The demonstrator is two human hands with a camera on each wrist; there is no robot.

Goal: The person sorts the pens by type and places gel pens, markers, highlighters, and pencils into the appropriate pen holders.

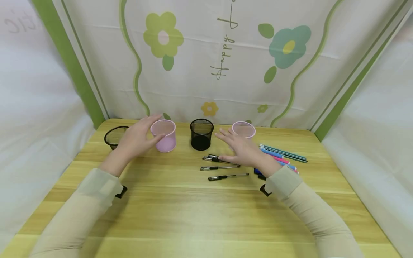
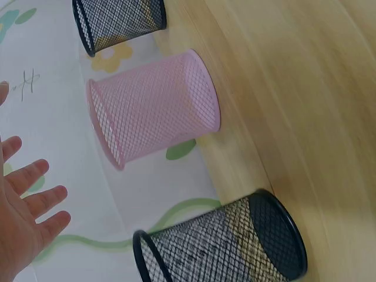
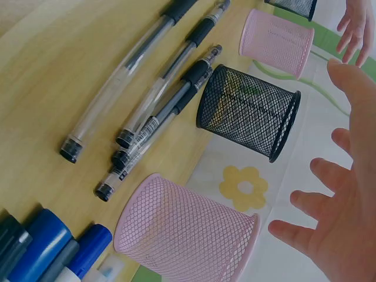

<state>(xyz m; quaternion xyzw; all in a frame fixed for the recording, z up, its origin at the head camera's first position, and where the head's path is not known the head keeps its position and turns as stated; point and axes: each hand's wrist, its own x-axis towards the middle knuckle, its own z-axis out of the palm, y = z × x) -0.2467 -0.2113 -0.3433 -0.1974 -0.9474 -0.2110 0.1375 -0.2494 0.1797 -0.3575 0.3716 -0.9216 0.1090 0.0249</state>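
My left hand hovers with spread fingers between a black mesh pen cup at the far left and a pink mesh pen cup. In the left wrist view, a gap shows between these fingers and the pink cup. My right hand, fingers spread and holding nothing, is over the table in front of a second pink mesh cup, partly hiding it in the head view. Another black mesh cup stands between the two pink ones. Several clear gel pens with black grips lie near the right hand.
Teal pencils and blue and pink markers lie at the right, partly behind my right forearm. Dark and blue-capped markers show in the right wrist view. A flowered curtain hangs behind the wooden table.
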